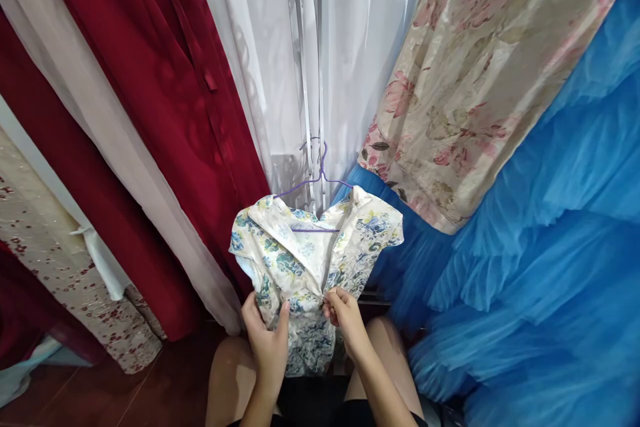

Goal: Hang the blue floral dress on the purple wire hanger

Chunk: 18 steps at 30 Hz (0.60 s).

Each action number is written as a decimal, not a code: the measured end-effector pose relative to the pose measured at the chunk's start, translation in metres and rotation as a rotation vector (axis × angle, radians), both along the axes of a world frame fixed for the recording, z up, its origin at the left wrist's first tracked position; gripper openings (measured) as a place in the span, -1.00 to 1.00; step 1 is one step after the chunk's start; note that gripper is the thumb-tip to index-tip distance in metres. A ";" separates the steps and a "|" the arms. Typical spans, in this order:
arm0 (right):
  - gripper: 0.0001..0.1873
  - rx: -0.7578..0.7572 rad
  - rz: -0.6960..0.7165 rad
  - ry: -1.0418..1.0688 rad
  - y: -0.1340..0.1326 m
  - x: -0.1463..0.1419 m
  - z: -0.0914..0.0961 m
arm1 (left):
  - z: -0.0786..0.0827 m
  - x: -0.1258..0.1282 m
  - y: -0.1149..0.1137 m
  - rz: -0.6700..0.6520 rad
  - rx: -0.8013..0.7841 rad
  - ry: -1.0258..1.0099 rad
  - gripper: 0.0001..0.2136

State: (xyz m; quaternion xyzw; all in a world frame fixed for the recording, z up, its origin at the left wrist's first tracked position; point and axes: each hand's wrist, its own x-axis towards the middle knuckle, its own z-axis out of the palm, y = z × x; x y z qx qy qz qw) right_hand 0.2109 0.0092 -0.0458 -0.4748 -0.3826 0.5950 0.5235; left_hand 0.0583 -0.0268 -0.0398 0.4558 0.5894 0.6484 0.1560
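Filling the right side, a blue ruffled gown (555,247) is seen; toward the left, dark red cloth (165,80) is hung in long falls. White garments (370,47) are placed between them, and a cream skirt with pink flowers (480,80) is draped partly over the blue. In front of the white cloth, low in the middle, a small floral garment (300,280) is held facing up, its front opened in a V. Its shoulders are borne by a purple hanger (323,177). At its side the left hand (267,340) is placed, thumb parted from fingers; whether cloth is gripped there cannot be told. The lower end of the opening is pinched by the right hand's (345,320) thumb and fingers.
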 end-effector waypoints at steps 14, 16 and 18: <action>-0.74 0.174 -0.068 0.028 0.028 0.035 0.098 | -0.034 0.061 0.025 -0.558 -0.122 0.437 -0.86; -0.80 0.240 -0.082 0.041 0.061 0.041 0.140 | -0.029 0.059 0.028 -0.604 -0.152 0.538 -0.84; -0.83 0.276 -0.089 0.062 0.091 0.042 0.176 | -0.026 0.056 0.030 -0.619 -0.185 0.634 -0.82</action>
